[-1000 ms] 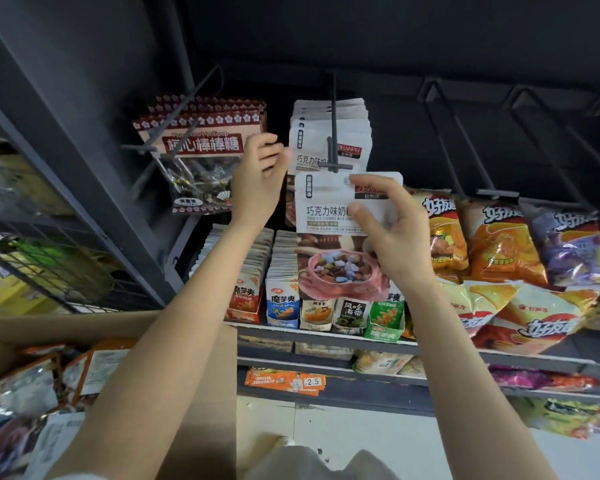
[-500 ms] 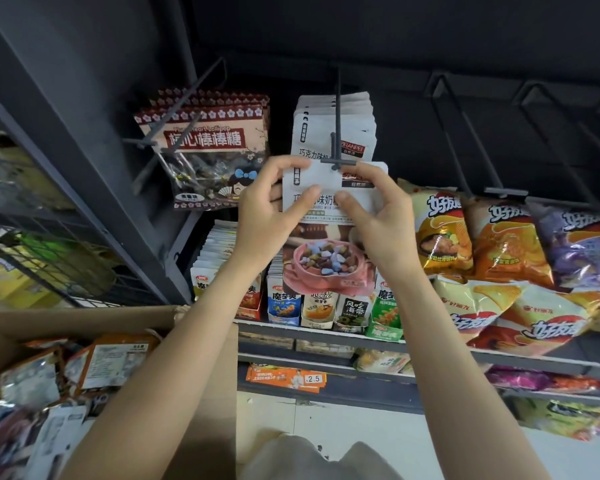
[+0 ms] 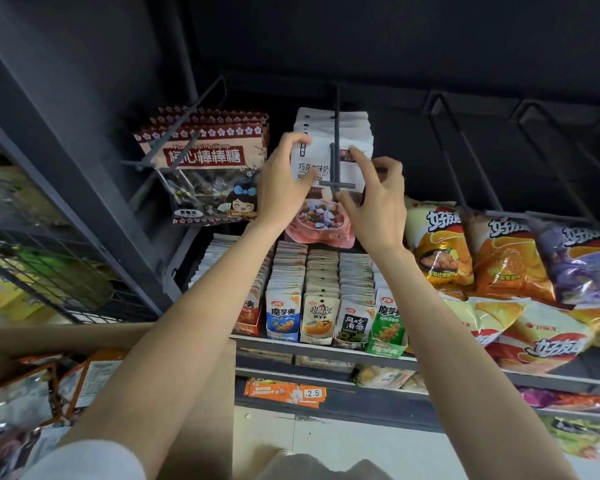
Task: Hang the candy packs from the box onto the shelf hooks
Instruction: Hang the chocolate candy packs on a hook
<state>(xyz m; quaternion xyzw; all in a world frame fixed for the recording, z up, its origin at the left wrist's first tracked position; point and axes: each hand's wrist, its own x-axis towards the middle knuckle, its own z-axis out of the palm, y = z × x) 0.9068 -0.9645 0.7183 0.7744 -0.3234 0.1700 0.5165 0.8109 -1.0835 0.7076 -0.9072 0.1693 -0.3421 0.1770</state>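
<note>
Head view: dark metal shelf holds snack packets.

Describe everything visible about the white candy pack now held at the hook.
The white candy pack is a flat glossy pouch with dark Chinese lettering, a small red label and a pink bowl of coloured candies pictured low down. It hangs upright on the dark hook, foremost of a stack of like packs. The left hand holds its left edge; the right hand its right.

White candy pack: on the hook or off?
On. The hook runs in front of the pack, its crossbar past it; both hands hold the pack's edges.
</note>
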